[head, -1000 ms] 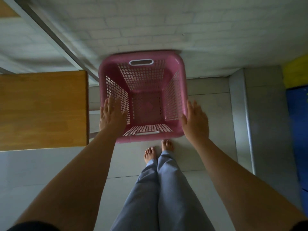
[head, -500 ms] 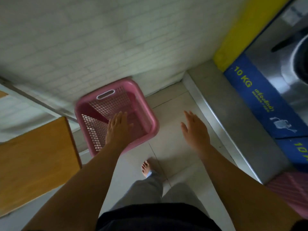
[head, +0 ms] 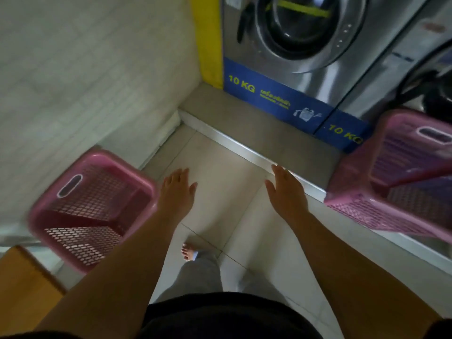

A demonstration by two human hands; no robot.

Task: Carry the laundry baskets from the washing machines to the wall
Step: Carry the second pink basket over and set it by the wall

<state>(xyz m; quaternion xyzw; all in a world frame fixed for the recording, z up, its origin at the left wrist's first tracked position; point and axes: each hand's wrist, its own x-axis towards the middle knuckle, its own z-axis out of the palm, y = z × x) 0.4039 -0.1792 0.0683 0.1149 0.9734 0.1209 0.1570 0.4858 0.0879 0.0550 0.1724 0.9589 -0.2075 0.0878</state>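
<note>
Reaching forward over the floor tiles, your left hand [head: 177, 192] and right hand [head: 285, 189] both sit at the centre of the frame with fingers stretched flat and close together — neither has hold of anything.

One pink laundry basket [head: 93, 206] stands at the lower left of the frame, against the base of the white brick wall [head: 85, 69] and just beside your left wrist. A second pink laundry basket [head: 401, 177] waits at the right edge, on the grey raised step [head: 256, 133] in front of the washing machines [head: 305, 45]; it looks like two nested together, though blur makes that hard to confirm.

Expect that basket to be light, stiff plastic with perforated sides, and empty as far as you can see, so it should lift easily but may flex a little at the rim. Take it by the moulded oval handle slot [head: 434, 135] on the far end and its twin nearer you, or grip the rolled rim on both sides.

Yellow lettering on the blue panel [head: 269, 99] under the front-loader door reads "10 KG" — the same repeats on the next machine, partly hidden. The smaller script beside it is too blurred to read.
</note>
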